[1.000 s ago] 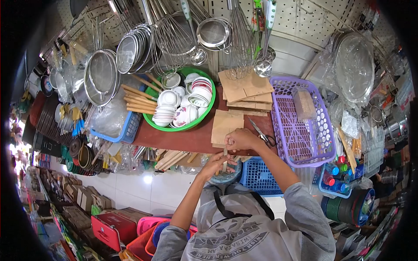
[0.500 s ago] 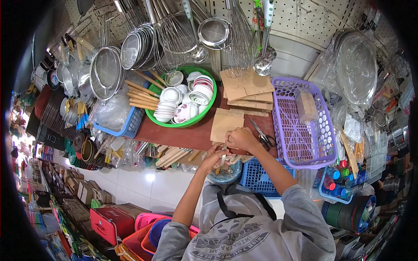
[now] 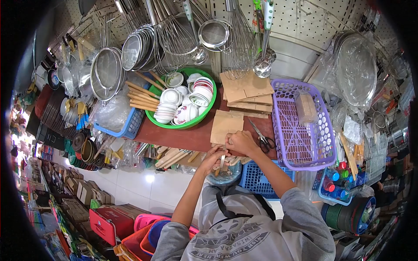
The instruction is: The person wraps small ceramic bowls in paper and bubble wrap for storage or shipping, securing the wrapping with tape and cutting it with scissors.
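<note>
Brown paper sheet [image 3: 224, 124] and pale strip [image 3: 222, 162] worked at the tabletop [image 3: 183, 137] edge

Both hands meet at the near edge. The left hand [image 3: 213, 157] is closed on the strip's lower end. The right hand [image 3: 238, 141] curls tight on its upper end, just below the sheet, with scissors [image 3: 262, 137] lying beside it. This looks like a fine fitting step, and the next move calls for a steady pinch and small finger work

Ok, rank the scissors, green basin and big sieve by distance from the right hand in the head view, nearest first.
1. Scissors: just to the right of the right hand.
2. Green basin: up and to the left of it.
3. Big sieve: hanging far off to the upper left.
</note>
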